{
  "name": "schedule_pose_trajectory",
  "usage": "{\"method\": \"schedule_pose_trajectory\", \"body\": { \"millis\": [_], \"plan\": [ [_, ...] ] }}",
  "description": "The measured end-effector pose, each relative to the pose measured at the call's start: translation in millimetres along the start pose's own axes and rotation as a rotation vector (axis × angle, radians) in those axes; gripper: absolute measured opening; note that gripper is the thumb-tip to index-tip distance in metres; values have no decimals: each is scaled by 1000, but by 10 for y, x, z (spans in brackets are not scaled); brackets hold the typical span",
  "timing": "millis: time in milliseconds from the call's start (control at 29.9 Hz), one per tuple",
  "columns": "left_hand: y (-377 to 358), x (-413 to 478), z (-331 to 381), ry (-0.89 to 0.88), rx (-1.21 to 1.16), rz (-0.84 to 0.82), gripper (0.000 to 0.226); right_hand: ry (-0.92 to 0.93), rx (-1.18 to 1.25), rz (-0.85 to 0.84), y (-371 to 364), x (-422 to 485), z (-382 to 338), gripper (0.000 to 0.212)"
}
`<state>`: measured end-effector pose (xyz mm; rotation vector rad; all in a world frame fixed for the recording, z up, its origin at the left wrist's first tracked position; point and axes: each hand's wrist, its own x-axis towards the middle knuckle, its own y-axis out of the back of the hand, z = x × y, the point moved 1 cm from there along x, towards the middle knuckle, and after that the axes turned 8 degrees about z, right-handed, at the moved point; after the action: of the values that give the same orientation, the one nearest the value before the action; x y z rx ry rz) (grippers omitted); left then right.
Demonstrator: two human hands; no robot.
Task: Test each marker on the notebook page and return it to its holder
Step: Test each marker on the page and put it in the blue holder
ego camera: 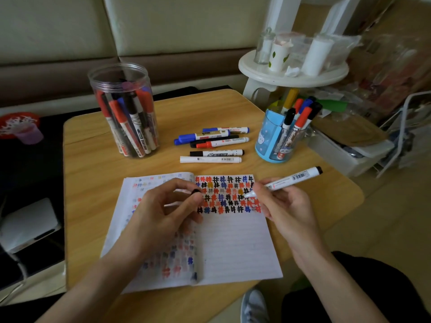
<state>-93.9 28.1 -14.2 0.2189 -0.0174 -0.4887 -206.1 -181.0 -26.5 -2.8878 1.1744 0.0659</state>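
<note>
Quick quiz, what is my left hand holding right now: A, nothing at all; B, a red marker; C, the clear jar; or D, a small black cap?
D: the left hand pinches a small black cap at its fingertips above the notebook, while the right hand holds the uncapped marker.

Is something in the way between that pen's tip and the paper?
Nothing visible. The marker in the right hand points at the notebook page; the left hand holds the cap off to one side.
</note>
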Motion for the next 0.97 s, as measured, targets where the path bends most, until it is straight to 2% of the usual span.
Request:
{"method": "schedule_pose_trajectory", "body": {
  "millis": [134,367,534,868,969],
  "plan": [
    [31,18,-53,48,32,-5,18,10,-18,-10,-8,-5,-22,12],
    [55,41,-127,-11,73,11,23,83,-73,-163,-377,-138,70,10],
    [80,18,-144,-6,58,40,24,149,-115,-136,-545,-178,184,4],
    [126,-6,-184,9,25,16,21,162,-190,-113,-537,-180,241,4],
    [122,-7,-172,8,31,16,23,223,-239,-115,-545,-168,248,7]
  ]
}}
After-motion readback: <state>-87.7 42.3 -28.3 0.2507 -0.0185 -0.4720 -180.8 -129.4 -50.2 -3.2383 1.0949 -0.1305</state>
